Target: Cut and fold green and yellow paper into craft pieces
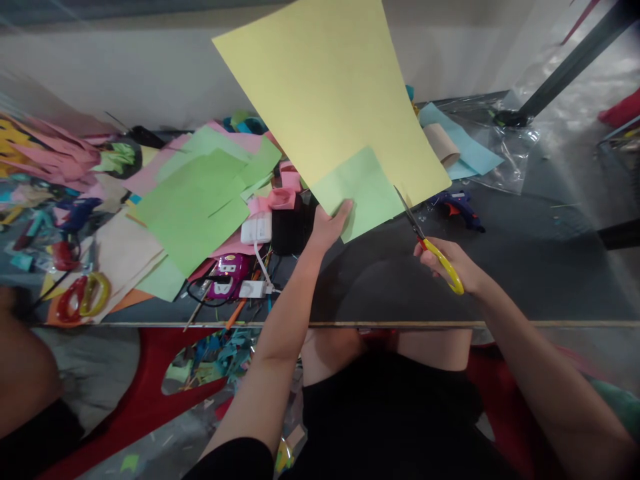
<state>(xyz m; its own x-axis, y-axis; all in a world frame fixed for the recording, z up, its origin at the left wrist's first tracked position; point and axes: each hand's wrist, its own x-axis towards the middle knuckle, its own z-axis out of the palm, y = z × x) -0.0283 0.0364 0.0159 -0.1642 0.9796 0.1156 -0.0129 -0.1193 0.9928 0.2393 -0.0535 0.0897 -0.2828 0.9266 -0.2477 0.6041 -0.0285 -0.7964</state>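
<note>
My left hand (pixel 331 225) grips a light green sheet of paper (pixel 363 193) together with a large yellow sheet (pixel 335 87) behind it, thumb on the green one. Both sheets are held up over the table, the yellow one reaching to the top of the view. In my right hand (pixel 453 261) is a pair of scissors (pixel 425 243) with red and yellow handles. Their blades point up and left, with the tips at the right edge of the green sheet, in front of the yellow one. Whether the blades are cutting into the paper I cannot tell.
Green sheets (pixel 195 200) and pink paper are heaped on the left, near another pair of scissors (pixel 83 297) and a purple device (pixel 227 275) with cables. A blue glue gun (pixel 460 207) and a cardboard tube (pixel 443 145) lie right. Another person's arm (pixel 25 367) shows far left.
</note>
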